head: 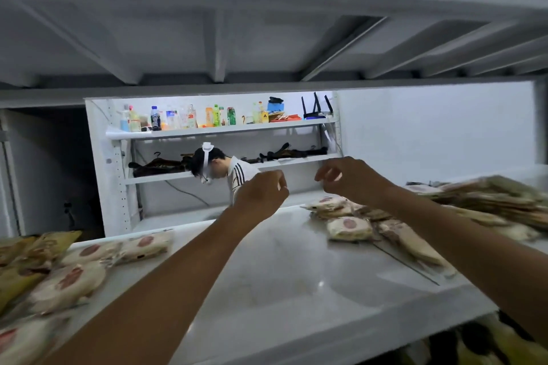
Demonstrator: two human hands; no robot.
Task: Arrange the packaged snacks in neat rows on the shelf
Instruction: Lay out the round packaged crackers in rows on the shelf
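- Two hands hovering apart, above the far edge of the shelf (pixel 281 275).
- right hand (pixel 347 178): fingers loosely curling, gripping nothing.
- left hand (pixel 261 192): fingers curling away from camera, cannot tell if holding anything.
- About four cream snack packs (pixel 92 252) and two yellow packs (pixel 50 243) lying left.
- right heap (pixel 350 227) blurring, uncountable.
- White surface showing between the piles.

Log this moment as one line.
left hand raised, curled, grip unclear | right hand open above right snack pile | left snack pile untidy on shelf
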